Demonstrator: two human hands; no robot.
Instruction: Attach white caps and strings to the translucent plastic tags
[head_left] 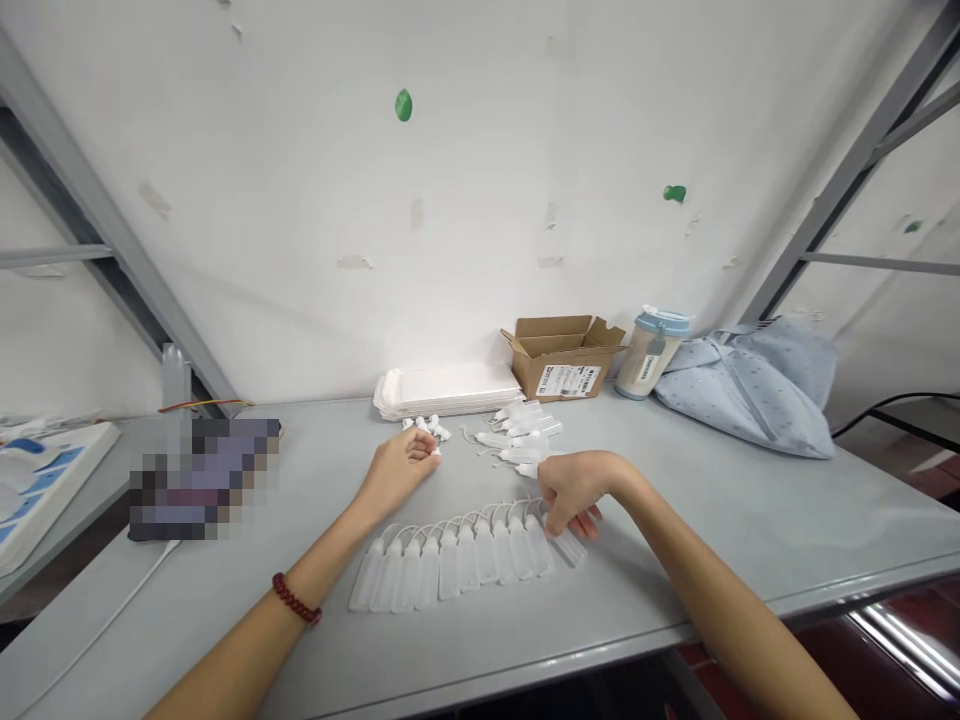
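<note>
A row of several small clear squeeze bottles (450, 562) lies side by side on the grey table (750, 510). My right hand (571, 492) rests at the row's right end, its fingers curled down onto the last bottle (571, 545). My left hand (399, 468), with a red bead bracelet on the wrist, reaches toward a small pile of white caps (429, 428); its fingers are pinched around one cap. Between the hands, further back, lies a loose heap of clear bottles (521, 435).
A stack of white flat bags (450, 390) lies against the wall, with an open cardboard box (564, 357), a lidded cup (649, 354) and a light blue cloth bag (750, 390) to its right. A blurred dark object (199, 478) sits at the left.
</note>
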